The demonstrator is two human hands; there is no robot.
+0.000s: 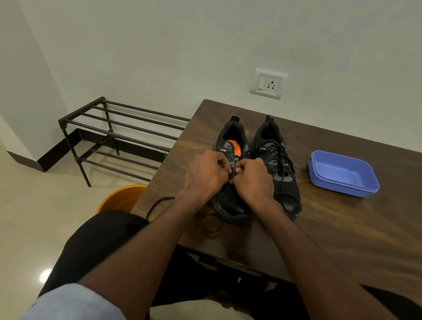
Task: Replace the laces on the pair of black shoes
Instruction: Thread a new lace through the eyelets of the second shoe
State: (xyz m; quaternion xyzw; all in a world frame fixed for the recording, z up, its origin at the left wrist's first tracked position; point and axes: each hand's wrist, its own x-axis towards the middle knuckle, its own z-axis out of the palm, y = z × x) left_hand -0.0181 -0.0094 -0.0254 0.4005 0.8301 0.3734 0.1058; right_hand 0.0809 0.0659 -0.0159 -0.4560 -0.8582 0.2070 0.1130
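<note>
Two black shoes stand side by side on the brown wooden table (353, 241), toes toward me. The left shoe (233, 141) shows an orange insole and has no lace through its upper eyelets. The right shoe (280, 167) is laced with a black lace. My left hand (207, 175) and my right hand (253, 180) are both closed over the middle of the left shoe, pinching at its eyelet area. A loose black lace (160, 204) trails from under my left wrist over the table's left edge. What my fingertips pinch is hidden.
A blue plastic box (345, 175) stands open on the table to the right of the shoes. A dark metal shoe rack (118, 133) stands on the floor at the left, against the wall. An orange bucket (121, 197) sits beside the table's left edge.
</note>
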